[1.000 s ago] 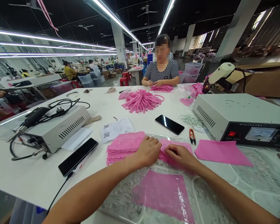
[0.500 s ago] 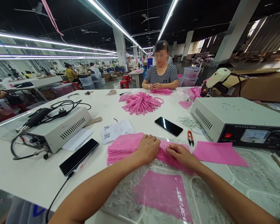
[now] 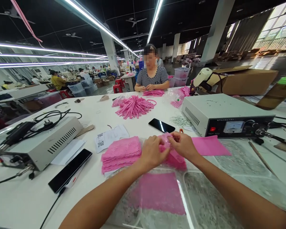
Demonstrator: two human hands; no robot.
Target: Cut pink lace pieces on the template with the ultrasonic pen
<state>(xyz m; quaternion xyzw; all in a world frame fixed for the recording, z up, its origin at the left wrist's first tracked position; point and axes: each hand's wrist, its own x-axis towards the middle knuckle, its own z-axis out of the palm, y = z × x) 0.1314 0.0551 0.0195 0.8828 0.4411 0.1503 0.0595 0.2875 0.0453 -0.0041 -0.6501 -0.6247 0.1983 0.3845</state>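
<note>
My left hand (image 3: 154,150) and my right hand (image 3: 182,144) meet over the table, both closed on a thin pink lace piece (image 3: 166,140) that is bunched up between them. Below the hands lies more pink lace fabric (image 3: 175,160). To the left sits a layered stack of pink lace pieces (image 3: 121,151) with scalloped edges. A flat pink cloth (image 3: 209,145) is to the right of my right hand. Nearer to me, another pink piece (image 3: 160,192) shows at the clear plastic sheet (image 3: 205,197); I cannot tell whether it is under it.
Grey machine boxes stand left (image 3: 54,140) and right (image 3: 228,111). Two phones (image 3: 70,170) (image 3: 161,125), a printed paper (image 3: 111,136) and a pile of pink straps (image 3: 134,107) lie on the table. Across it sits a person (image 3: 152,74) in a striped shirt handling pink strips.
The view has swung right. My hands have come together and lifted a lace piece, bunching it between the fingers. My left hand has moved off the left stack.
</note>
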